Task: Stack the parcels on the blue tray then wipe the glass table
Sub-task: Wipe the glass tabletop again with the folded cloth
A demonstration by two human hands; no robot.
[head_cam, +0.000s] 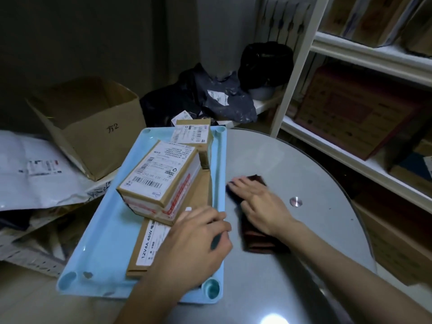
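A light blue tray (pixel 102 249) lies on the left part of the round glass table (pixel 313 174). On it a flat brown parcel (pixel 145 249) carries a smaller labelled box (pixel 159 181), and a third parcel (pixel 194 136) stands at the tray's far end. My left hand (pixel 196 244) grips the tray's right rim, fingers curled over the edge. My right hand (pixel 259 204) lies flat, pressing a dark red-brown cloth (pixel 254 239) onto the glass just right of the tray.
An open cardboard box (pixel 88 122) and white mail bags (pixel 30 171) sit left of the tray. Dark plastic bags (pixel 210 99) lie behind it. White shelves (pixel 364 52) with cartons stand at the right. A metal stud (pixel 295 201) sits in the glass.
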